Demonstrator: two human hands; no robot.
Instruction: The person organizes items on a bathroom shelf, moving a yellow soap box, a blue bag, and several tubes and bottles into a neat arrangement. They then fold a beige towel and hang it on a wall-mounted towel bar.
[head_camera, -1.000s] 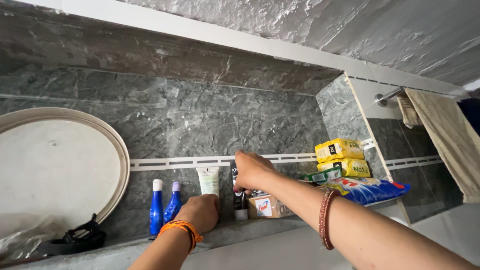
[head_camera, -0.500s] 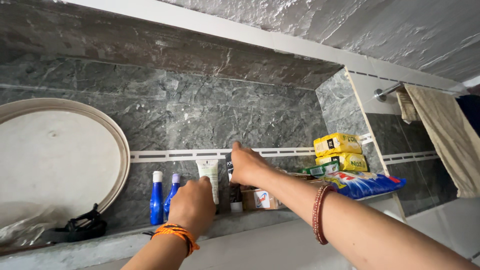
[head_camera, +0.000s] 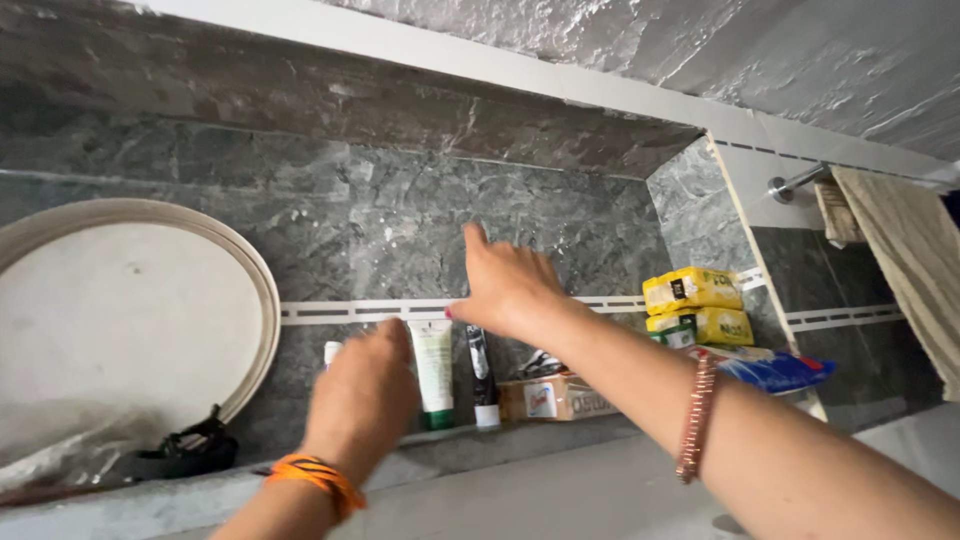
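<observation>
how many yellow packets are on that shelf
2. One yellow packet sits on top of the other yellow packet, stacked against the grey side wall at the shelf's right end, above a blue pack. Others could be hidden behind the right hand.

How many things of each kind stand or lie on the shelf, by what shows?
Tubes: 2
Yellow packs: 2
Blue pouch: 1
Brown box: 1
Bottle, mostly hidden by the left hand: 1
Total: 7
</observation>
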